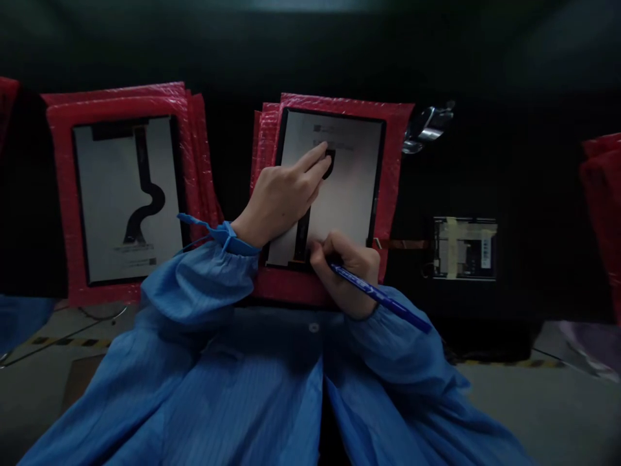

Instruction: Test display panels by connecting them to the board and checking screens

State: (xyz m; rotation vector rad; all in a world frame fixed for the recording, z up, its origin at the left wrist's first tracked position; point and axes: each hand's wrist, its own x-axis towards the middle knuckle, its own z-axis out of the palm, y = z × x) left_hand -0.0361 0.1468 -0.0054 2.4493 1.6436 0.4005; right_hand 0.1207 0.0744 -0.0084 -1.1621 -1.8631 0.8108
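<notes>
A white display panel (349, 188) with a black flex cable lies on a stack of red bubble bags (395, 139) in the middle of the dark bench. My left hand (284, 194) rests on the panel, fingers stretched flat and pressing the black flex cable near its upper end. My right hand (347, 268) is closed round a blue pen (383, 299), its tip down at the panel's lower edge. Both arms wear blue smock sleeves.
A second white panel (121, 207) with a curved black cable lies on another red bag stack (61, 194) at the left. A small taped circuit part (464, 248) sits at the right, a shiny metal clip (429, 126) behind it, more red bags (604, 188) at the far right.
</notes>
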